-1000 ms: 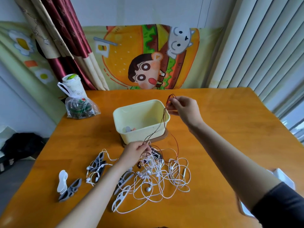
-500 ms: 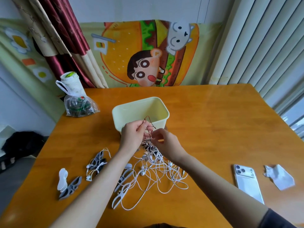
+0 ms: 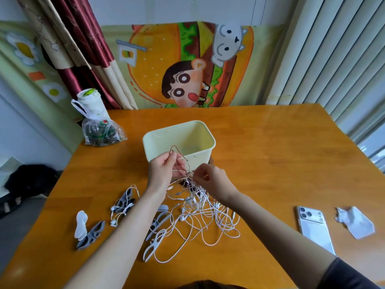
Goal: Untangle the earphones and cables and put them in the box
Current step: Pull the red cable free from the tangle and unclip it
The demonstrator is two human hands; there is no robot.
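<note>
A pale yellow box (image 3: 205, 135) stands at the table's middle. Just in front of it my left hand (image 3: 161, 173) pinches loops of a thin dark red cable (image 3: 180, 155), held up in front of the box's near wall. My right hand (image 3: 212, 183) pinches the same cable a little lower, where it runs into a tangle of white earphones (image 3: 200, 213) lying on the table below both hands. Part of the tangle is lifted toward my fingers.
Grey and white cable winders (image 3: 87, 232) lie at the left, one wound with a white earphone (image 3: 121, 207). More winders (image 3: 156, 230) sit under the tangle. A white phone (image 3: 314, 228) and crumpled paper (image 3: 354, 222) lie at the right. A plastic bag (image 3: 100, 130) stands at the back left.
My right hand came down from beside the box's right corner to meet my left hand in front of the box. The red cable is now gathered in short loops between both hands.
</note>
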